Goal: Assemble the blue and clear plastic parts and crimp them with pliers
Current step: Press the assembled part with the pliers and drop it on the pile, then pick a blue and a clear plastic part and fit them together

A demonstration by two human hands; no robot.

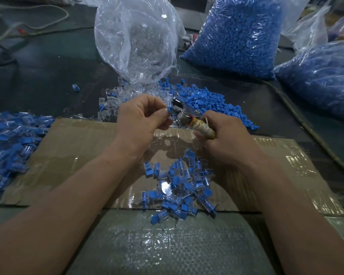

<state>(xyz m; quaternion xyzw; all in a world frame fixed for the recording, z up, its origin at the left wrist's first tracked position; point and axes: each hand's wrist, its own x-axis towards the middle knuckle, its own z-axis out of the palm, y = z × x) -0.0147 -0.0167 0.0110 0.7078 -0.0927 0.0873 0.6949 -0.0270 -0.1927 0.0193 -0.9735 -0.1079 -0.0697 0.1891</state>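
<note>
Blue part (169, 111): pinched in left hand (141, 116) fingertips, presented to the jaws.
Pliers (184, 114): right hand (226, 133) fingers curled round the handles, apparently for crimping.

Two hands, mine: left hand (143, 116) and right hand (224, 135). One pliers (184, 112). One blue part (169, 111) at my fingertips. One clear bag (135, 40). Two blue bags, one centre (236, 36), one right (316, 76). One cardboard (77, 155). Two heaps of joined pieces, front (179, 187) and left (8, 143), too many to count.
</note>
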